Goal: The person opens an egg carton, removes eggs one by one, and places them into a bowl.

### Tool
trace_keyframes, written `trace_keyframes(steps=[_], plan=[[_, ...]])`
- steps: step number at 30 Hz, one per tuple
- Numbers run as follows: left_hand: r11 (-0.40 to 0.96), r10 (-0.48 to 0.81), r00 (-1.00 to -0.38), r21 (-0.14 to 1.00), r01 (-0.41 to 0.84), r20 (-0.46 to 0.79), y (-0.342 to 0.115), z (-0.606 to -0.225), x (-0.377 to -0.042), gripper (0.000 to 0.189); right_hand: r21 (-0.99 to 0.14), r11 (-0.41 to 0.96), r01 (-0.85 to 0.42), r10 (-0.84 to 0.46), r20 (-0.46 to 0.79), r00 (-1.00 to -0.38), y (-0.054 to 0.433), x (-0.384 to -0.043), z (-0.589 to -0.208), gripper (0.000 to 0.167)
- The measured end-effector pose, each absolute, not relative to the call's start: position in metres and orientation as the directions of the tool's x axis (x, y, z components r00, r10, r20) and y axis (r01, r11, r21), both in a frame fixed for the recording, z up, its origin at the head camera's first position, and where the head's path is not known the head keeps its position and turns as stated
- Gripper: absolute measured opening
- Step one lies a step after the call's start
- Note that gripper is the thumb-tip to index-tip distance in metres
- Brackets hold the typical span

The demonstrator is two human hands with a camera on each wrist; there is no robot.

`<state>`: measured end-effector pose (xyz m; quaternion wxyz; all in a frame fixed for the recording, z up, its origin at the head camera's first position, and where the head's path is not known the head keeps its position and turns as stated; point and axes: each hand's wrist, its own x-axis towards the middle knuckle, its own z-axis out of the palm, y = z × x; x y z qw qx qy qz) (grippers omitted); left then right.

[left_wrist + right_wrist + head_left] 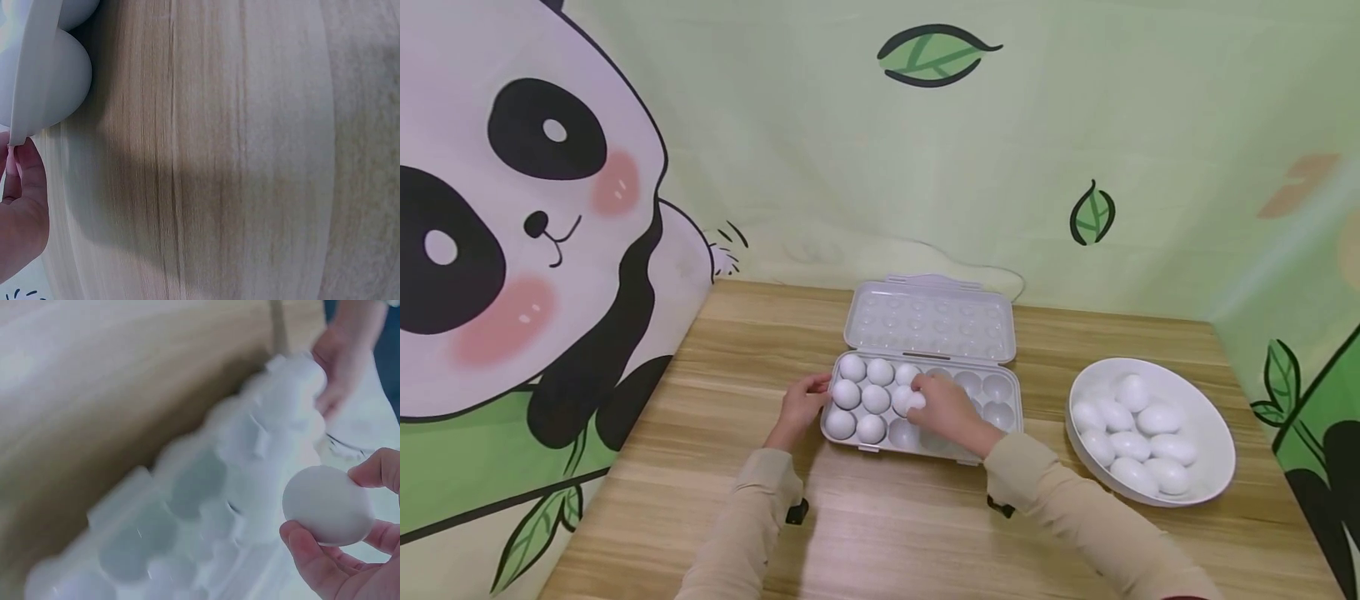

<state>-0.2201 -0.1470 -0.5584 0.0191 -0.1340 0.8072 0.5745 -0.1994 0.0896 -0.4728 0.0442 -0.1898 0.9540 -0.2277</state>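
From the head we look forward and down over the worktop [880, 533]; both wrist views, close in, share the egg carton [997, 387], the left's at ten o'clock.

Soft, fairly bright light is filling the head view; a pale sheen is glowing on the desk [880, 542] at lower centre, while a whitish diagonal streak is crossing the backdrop [820, 158] at far right; the bowl [1213, 458] is washing towards plain white. The left wrist view is looking dimmer, with the tray [65, 81] bleaching at upper left, and a broad soft shadow is darkening the lower middle. In the right wrist view the tray is blurring and paling, a dark shadow is running along its side; the egg [328, 505] at right is appearing sharper; the left hand [344, 365] is softening at upper right.
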Motion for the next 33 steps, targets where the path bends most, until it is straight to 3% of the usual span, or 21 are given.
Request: trace_keyframes(steps=[19,33], plan=[[0.310,-0.197,-0.964,0.921,-0.236,-0.181,-0.148,-0.559,-0.219,0.033,-0.753,0.658,-0.030,-0.205,-0.141,-0.969,0.206,-0.236,-0.416,0.030],[0.288,-0.198,-0.959,0.924,-0.254,-0.202,-0.148,-0.561,-0.221,0.034,-0.698,0.706,0.118,-0.052,-0.217,-0.975,0.289,-0.238,-0.408,0.045]])
